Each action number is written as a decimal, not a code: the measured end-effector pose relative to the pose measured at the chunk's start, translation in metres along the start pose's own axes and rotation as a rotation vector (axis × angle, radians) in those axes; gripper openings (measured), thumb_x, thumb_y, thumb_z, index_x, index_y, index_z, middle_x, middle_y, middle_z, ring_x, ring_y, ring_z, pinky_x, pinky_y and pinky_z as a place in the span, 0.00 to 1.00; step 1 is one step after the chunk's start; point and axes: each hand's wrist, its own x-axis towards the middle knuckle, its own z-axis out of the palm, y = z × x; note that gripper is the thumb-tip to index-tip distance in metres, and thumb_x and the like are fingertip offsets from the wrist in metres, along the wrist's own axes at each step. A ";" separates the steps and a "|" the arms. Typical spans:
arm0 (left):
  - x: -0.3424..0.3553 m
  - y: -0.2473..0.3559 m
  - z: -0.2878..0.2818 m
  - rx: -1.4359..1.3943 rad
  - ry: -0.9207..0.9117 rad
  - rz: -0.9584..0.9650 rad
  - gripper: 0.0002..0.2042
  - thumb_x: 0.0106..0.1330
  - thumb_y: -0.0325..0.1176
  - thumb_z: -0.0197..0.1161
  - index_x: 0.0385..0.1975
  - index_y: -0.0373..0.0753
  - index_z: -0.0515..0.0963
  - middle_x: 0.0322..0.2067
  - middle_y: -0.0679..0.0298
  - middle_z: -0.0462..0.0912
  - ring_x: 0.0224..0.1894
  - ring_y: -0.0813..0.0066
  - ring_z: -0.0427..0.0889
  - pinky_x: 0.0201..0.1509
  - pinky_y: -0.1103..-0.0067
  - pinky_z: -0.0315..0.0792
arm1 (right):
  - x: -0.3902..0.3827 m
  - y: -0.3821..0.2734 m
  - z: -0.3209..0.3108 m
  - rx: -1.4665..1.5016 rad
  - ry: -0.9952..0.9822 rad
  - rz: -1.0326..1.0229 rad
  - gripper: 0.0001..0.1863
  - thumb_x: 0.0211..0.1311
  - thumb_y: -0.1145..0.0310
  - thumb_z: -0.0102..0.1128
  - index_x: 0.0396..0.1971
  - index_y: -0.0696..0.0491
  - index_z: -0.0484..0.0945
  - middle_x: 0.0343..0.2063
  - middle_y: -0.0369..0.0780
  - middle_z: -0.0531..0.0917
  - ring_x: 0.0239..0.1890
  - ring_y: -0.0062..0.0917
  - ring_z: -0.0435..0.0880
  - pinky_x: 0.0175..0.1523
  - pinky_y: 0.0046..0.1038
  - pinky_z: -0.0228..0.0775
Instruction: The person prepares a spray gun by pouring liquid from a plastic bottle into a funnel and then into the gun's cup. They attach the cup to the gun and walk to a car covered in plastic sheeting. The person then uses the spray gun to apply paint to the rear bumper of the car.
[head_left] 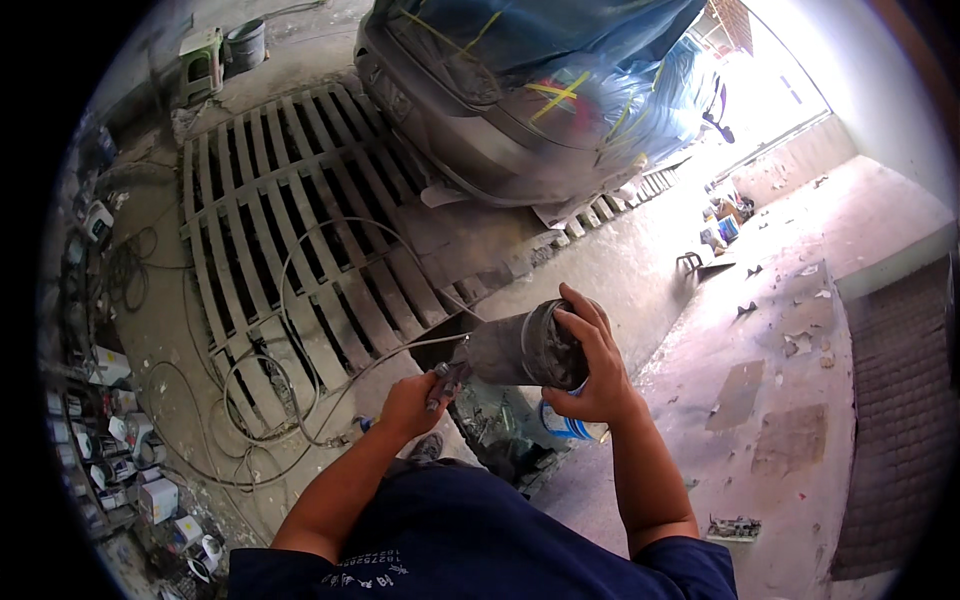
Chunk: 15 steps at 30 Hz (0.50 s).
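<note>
"How are your hands set on that thing?"

"Your left hand (408, 405) is closed firmly round the metal fitting (447, 385) at the canister's near end. Your right hand (598, 365) is spread wide round the other end, fingers curled over the rim, thumb underneath. The dark canister (500, 348) lies between them, tipped well over on its side. Whether that right-hand end is covered, I can't tell."

"So what matters for me here?"

"You look to be steadying it two-handed, so let the right palm bear the bulk and the left guide the angle. If there's anything loose inside, a tilt like that could spill it; turn it slowly, both wrists together, and don't let the fitting take the weight."

"Anything close by to mind?"

"The hose (420, 344) runs off to the left of your grip and loops over the floor; give it slack so it doesn't tug. Below your right hand sits a blue-banded can (565, 422), partly hidden, so don't knock it. Your shoe (428, 447) shows just below your left hand."

"And farther out?"

"Ahead and left of your grip is the slatted grating (262, 205), poor footing with those gaps. Beyond the canister stands the car (440, 140), draped in blue sheeting (600, 35)."
</note>
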 end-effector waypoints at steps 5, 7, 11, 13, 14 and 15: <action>0.000 0.005 -0.007 0.054 -0.055 -0.021 0.10 0.51 0.35 0.64 0.32 0.41 0.75 0.22 0.54 0.78 0.28 0.50 0.77 0.29 0.63 0.70 | 0.001 -0.002 -0.001 -0.052 -0.053 -0.016 0.42 0.32 0.62 0.70 0.55 0.56 0.65 0.60 0.53 0.61 0.59 0.50 0.62 0.61 0.43 0.55; -0.001 0.006 -0.006 0.053 -0.049 0.004 0.10 0.53 0.35 0.64 0.32 0.40 0.78 0.21 0.54 0.79 0.26 0.53 0.79 0.28 0.67 0.71 | 0.000 -0.001 -0.002 -0.084 -0.055 -0.045 0.42 0.32 0.61 0.70 0.54 0.55 0.66 0.60 0.53 0.60 0.59 0.51 0.62 0.61 0.43 0.56; -0.002 0.002 -0.002 0.012 -0.026 0.049 0.09 0.53 0.34 0.65 0.32 0.39 0.79 0.22 0.54 0.80 0.27 0.55 0.80 0.29 0.70 0.72 | 0.006 -0.008 -0.004 -0.075 -0.032 -0.079 0.41 0.33 0.60 0.71 0.53 0.55 0.68 0.59 0.53 0.62 0.57 0.52 0.64 0.60 0.43 0.57; -0.003 0.009 -0.003 0.024 -0.039 0.030 0.09 0.53 0.34 0.65 0.33 0.39 0.79 0.23 0.54 0.80 0.28 0.56 0.81 0.30 0.70 0.73 | 0.008 -0.011 -0.007 -0.060 -0.021 -0.069 0.40 0.32 0.61 0.71 0.53 0.55 0.69 0.59 0.53 0.63 0.57 0.51 0.64 0.59 0.43 0.58; -0.003 0.011 -0.002 0.029 -0.045 0.021 0.09 0.53 0.33 0.65 0.33 0.39 0.79 0.24 0.54 0.81 0.29 0.56 0.81 0.31 0.70 0.73 | 0.006 -0.012 -0.008 -0.052 -0.022 -0.050 0.40 0.31 0.62 0.71 0.52 0.55 0.69 0.58 0.53 0.63 0.57 0.51 0.65 0.59 0.43 0.58; -0.004 0.011 -0.002 0.007 -0.058 0.032 0.09 0.53 0.33 0.65 0.33 0.39 0.79 0.24 0.54 0.81 0.29 0.57 0.81 0.31 0.70 0.73 | 0.005 -0.012 -0.008 -0.039 -0.020 -0.036 0.39 0.31 0.63 0.71 0.51 0.56 0.70 0.58 0.53 0.64 0.57 0.50 0.65 0.59 0.42 0.58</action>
